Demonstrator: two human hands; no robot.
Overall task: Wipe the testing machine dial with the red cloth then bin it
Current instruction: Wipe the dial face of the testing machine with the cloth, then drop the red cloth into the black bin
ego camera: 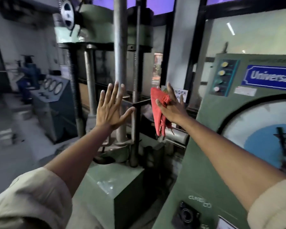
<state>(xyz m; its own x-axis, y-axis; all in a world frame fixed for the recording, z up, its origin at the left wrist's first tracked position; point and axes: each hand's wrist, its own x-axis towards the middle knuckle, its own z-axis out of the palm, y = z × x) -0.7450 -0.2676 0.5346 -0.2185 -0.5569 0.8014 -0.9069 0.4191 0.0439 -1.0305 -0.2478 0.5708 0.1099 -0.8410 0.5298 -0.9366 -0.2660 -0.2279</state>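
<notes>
Colours: red cloth, green machine, blue-and-white dial

My right hand (172,108) holds a plain red cloth (158,111); cream sleeves (31,199). Machine panel (205,156) dull green, dial (261,129) white with blue centre, nameplate (269,77) blue with white lettering, buttons (223,68) yellow.

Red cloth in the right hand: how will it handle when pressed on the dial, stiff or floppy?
Likely floppy: the red cloth droops in folds below the right hand, with frayed strands hanging loose. Probably light, since a few fingers hold it up. It may bunch or slip while rubbing the dial, as only its upper part looks gripped.
</notes>
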